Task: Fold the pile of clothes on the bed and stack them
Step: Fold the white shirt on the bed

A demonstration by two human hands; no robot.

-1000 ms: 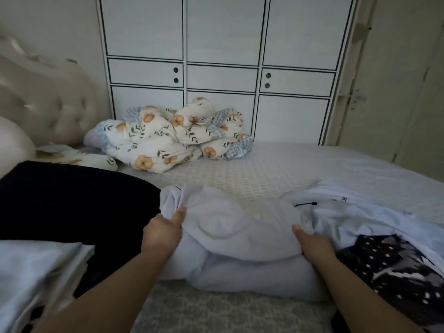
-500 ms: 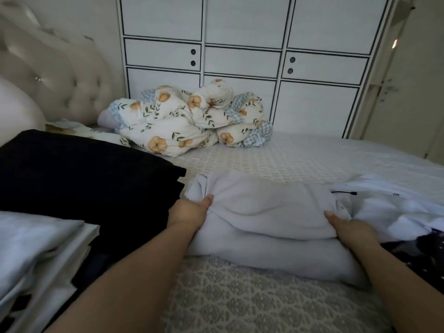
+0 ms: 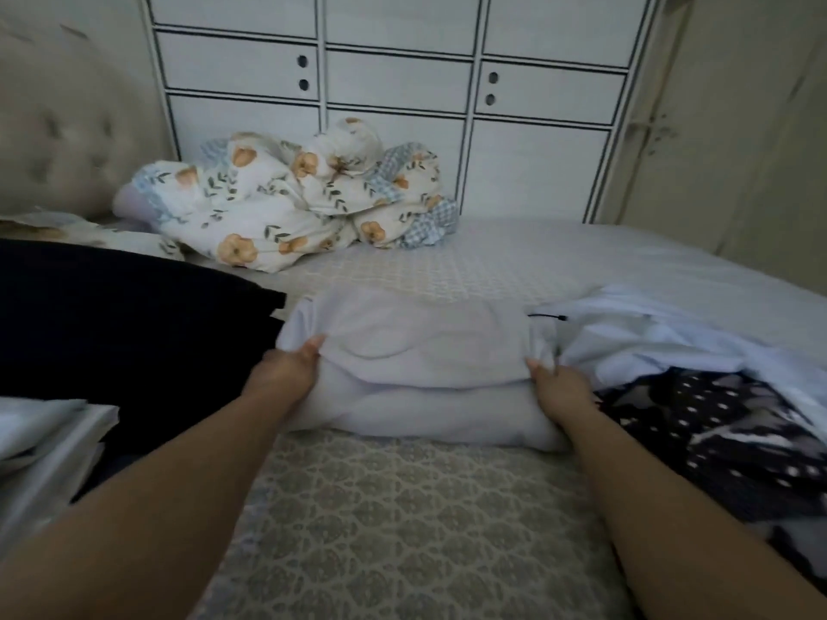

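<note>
A pale grey-white garment (image 3: 416,351) lies folded over itself across the bed (image 3: 402,521) in front of me. My left hand (image 3: 286,373) grips its left end, thumb on top and fingers tucked under the upper layer. My right hand (image 3: 559,387) grips the right end the same way. To the right lies the unfolded pile: a white garment with a black drawstring (image 3: 649,333) and a dark fabric with white dots (image 3: 716,431). A black folded cloth (image 3: 112,333) lies on the left. White folded pieces (image 3: 40,445) are stacked at the lower left.
A bunched floral duvet (image 3: 286,203) sits at the back of the bed against a white wardrobe (image 3: 394,82). A tufted beige headboard (image 3: 67,136) stands on the left. A door (image 3: 738,149) is at the far right.
The upper layer of the pale garment has been brought down flatter over the lower layer. Both hands stayed on its ends. The camera has moved closer and shifted slightly.
</note>
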